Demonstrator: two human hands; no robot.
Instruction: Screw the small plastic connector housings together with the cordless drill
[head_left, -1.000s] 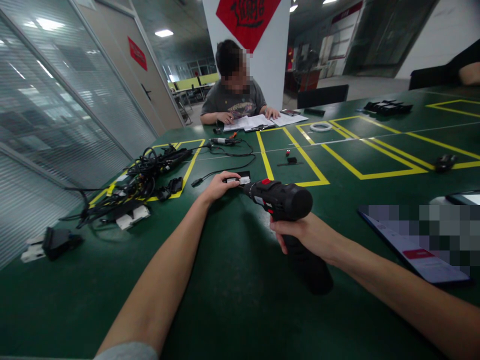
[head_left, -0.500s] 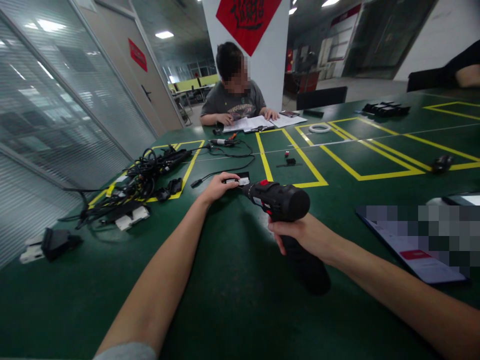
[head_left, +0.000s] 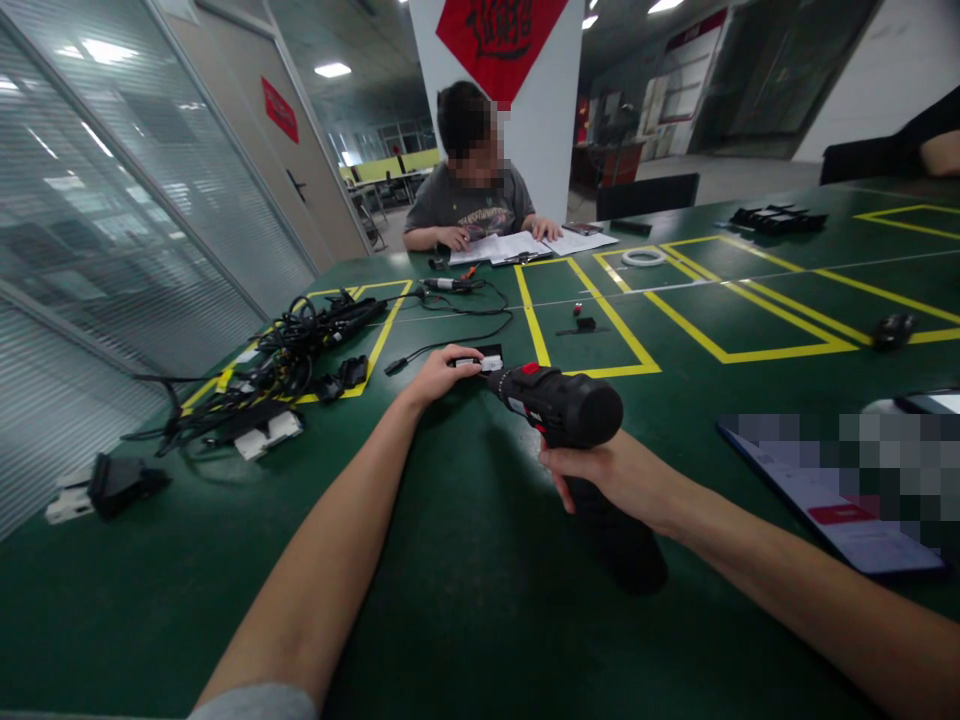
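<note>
My right hand [head_left: 589, 468] is wrapped round the grip of a black cordless drill [head_left: 566, 402] with red accents. The drill points away and to the left, its tip meeting or very near a small black-and-white block [head_left: 491, 362] on the table. Around the left side of that block, the fingers of my left hand [head_left: 448, 374] are closed, holding it against the green surface. The exact contact of the drill tip is too small to make out.
Tangled black cables [head_left: 289, 350] lie to the left, with black-and-white connector pieces [head_left: 268, 433] before them. A thin cable [head_left: 450, 345] runs behind my left hand. Another person [head_left: 471, 200] sits opposite with papers [head_left: 517, 247]. A tablet [head_left: 832, 500] lies at right, a white ring [head_left: 643, 258] farther back.
Both hands, the drill and the block keep their places relative to one another. The whole view has shifted very slightly.
</note>
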